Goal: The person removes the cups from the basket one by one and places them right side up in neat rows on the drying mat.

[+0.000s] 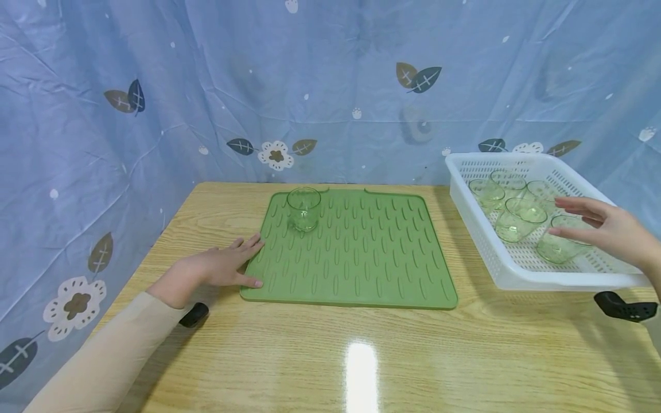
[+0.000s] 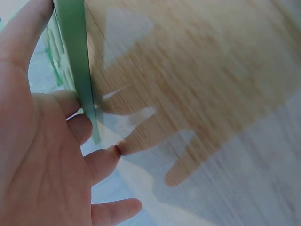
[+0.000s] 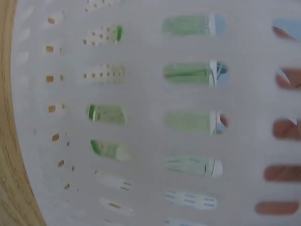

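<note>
A green drying mat (image 1: pixel 351 258) with raised oval ridges lies on the table. My left hand (image 1: pixel 222 267) touches its left edge with spread fingers; the left wrist view also shows the hand (image 2: pixel 47 136) against the mat's edge (image 2: pixel 77 52). One clear greenish glass (image 1: pixel 303 212) stands upright at the mat's far left. At the right, my right hand (image 1: pixel 606 226) hovers over a white plastic basket, fingers and thumb spread apart around the rim of the nearest glass (image 1: pixel 555 249). Whether it touches that glass I cannot tell.
The white basket (image 1: pixel 516 281) with slotted walls holds several glasses, among them a tilted one (image 1: pixel 516 223). Its wall (image 3: pixel 146 94) fills the right wrist view. A wooden table (image 1: pixel 289 355) lies below, and a blue patterned curtain (image 1: pixel 335 86) hangs behind.
</note>
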Action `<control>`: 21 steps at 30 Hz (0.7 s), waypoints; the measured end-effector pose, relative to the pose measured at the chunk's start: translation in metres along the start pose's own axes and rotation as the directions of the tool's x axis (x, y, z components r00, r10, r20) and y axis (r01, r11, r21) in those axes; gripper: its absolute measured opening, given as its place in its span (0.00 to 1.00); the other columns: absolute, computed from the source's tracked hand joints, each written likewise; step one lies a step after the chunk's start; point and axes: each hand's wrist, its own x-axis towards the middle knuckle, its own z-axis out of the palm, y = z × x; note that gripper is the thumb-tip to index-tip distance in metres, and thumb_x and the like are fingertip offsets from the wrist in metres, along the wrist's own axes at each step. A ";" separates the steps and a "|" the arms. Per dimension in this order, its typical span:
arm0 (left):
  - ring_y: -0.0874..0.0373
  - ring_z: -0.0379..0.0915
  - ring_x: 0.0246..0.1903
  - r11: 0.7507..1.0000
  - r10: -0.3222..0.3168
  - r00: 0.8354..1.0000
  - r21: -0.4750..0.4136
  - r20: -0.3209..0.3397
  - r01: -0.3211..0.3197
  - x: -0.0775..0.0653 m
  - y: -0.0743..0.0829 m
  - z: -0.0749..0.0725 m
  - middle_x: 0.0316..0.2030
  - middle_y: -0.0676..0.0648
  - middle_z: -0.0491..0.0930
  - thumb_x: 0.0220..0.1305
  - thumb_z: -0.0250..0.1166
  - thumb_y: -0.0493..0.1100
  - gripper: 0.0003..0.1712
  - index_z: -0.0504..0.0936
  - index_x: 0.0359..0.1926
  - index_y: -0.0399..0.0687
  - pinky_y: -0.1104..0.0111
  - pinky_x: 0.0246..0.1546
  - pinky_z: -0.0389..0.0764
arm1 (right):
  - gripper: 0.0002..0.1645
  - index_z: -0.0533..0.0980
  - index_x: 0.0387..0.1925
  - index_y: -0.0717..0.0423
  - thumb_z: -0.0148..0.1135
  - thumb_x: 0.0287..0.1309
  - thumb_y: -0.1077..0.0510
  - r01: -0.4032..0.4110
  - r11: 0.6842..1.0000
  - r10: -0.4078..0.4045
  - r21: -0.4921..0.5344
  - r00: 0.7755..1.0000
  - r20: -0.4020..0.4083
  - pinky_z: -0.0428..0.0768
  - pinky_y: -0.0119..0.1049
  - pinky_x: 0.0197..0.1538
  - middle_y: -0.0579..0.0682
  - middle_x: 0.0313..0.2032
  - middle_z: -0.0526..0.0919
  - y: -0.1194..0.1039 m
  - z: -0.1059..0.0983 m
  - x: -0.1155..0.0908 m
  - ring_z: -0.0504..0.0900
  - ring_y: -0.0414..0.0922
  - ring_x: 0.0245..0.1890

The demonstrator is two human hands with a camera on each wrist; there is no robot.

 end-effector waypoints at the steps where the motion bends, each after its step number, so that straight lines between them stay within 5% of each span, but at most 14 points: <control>1: 0.31 0.32 0.77 1.000 0.001 1.000 -0.002 0.000 -0.001 0.000 0.000 0.000 0.81 0.40 0.32 0.66 0.60 0.73 0.62 0.43 0.83 0.43 0.24 0.65 0.41 | 0.49 0.51 0.78 0.70 0.66 0.70 0.52 0.000 1.000 0.000 -0.003 1.000 -0.001 0.44 0.71 0.71 0.77 0.74 0.51 0.002 0.000 0.000 0.49 0.78 0.70; 6: 0.30 0.32 0.77 1.000 0.005 1.000 -0.007 -0.001 -0.005 -0.003 0.002 -0.001 0.81 0.39 0.32 0.66 0.61 0.72 0.61 0.43 0.82 0.41 0.24 0.65 0.42 | 0.50 0.48 0.78 0.72 0.66 0.70 0.53 0.003 1.000 -0.002 -0.005 1.000 0.003 0.43 0.73 0.70 0.78 0.75 0.47 0.011 0.000 0.002 0.48 0.79 0.69; 15: 0.31 0.31 0.77 1.000 0.001 1.000 -0.014 -0.004 -0.001 -0.003 0.003 -0.001 0.81 0.40 0.32 0.66 0.61 0.72 0.61 0.44 0.83 0.43 0.23 0.64 0.41 | 0.56 0.37 0.77 0.75 0.64 0.72 0.56 -0.023 0.999 0.026 -0.034 0.997 0.078 0.60 0.81 0.52 0.84 0.72 0.41 0.025 -0.008 0.006 0.47 0.86 0.65; 21: 0.31 0.31 0.77 1.000 -0.003 1.000 -0.006 -0.004 0.003 -0.002 0.002 -0.001 0.81 0.40 0.32 0.66 0.61 0.72 0.61 0.43 0.83 0.43 0.23 0.64 0.41 | 0.60 0.28 0.78 0.69 0.61 0.74 0.52 -0.087 0.996 0.083 0.021 0.986 0.146 0.57 0.83 0.53 0.83 0.73 0.34 0.032 -0.013 0.006 0.43 0.87 0.66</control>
